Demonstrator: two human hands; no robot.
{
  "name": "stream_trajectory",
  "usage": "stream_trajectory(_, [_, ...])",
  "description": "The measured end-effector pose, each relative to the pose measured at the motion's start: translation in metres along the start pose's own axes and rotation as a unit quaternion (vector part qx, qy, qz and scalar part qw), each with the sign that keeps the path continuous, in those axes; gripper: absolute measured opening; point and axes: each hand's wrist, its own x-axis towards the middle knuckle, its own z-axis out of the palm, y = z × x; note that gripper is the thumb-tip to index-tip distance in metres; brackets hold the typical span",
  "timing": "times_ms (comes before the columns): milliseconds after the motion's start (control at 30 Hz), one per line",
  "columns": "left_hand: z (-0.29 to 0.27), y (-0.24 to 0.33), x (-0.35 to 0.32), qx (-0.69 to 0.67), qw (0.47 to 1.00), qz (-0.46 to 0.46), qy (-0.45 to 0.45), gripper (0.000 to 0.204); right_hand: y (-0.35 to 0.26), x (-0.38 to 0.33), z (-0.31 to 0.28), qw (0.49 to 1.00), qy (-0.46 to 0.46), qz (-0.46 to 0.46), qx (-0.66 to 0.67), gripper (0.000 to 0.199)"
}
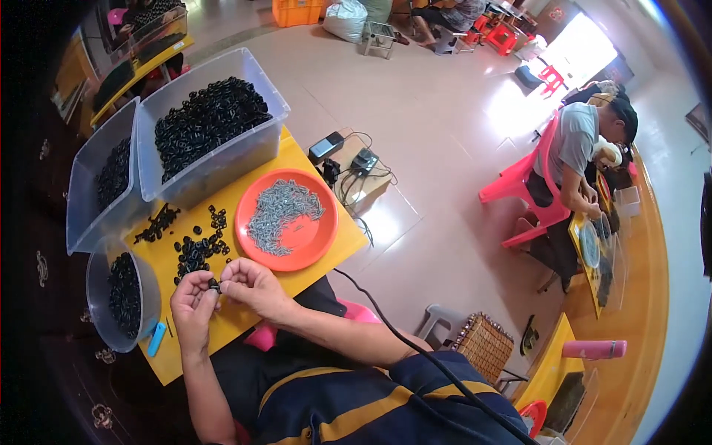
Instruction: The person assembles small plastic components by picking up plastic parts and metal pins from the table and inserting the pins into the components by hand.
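Note:
Over the near edge of the yellow table [326,252], my left hand [194,302] pinches a small black plastic part [214,285] between thumb and fingers. My right hand [256,289] meets it from the right, its thumb and fingertips closed at the same part; whether they hold a separate tiny piece is hidden. Just beyond my hands lies a loose pile of small black oval parts [194,252]. An orange-red plate [326,230] to the right carries many small silvery metal pins [278,211]. Black stick-like pieces [158,222] lie farther left.
Clear plastic bins [271,137] [85,211] and a round-cornered tub [96,297] hold black parts on the left. A blue-handled tool [156,339] lies nearby. A low stand [363,178] with wired devices stands beyond the table. A person [578,141] works at right on a red chair [519,185].

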Motion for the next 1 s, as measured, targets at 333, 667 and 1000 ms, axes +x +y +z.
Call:
stream_trajectory(333, [-0.023, 0.004, -0.022, 0.015, 0.999, -0.026, 0.034, 0.027, 0.013, -0.003, 0.007, 0.998, -0.05, 0.038, 0.003, 0.011])
stream_trajectory(667, [-0.024, 0.01, -0.005, 0.043, 0.998, 0.034, -0.001, 0.026, -0.018, -0.009, 0.007, 0.995, 0.007, 0.066, -0.068, 0.011])
stream_trajectory(1000, [-0.03, 0.026, -0.015, 0.144, 0.985, 0.093, -0.03, 0.025, -0.016, -0.008, 0.019, 0.992, 0.01, 0.076, -0.096, 0.01])
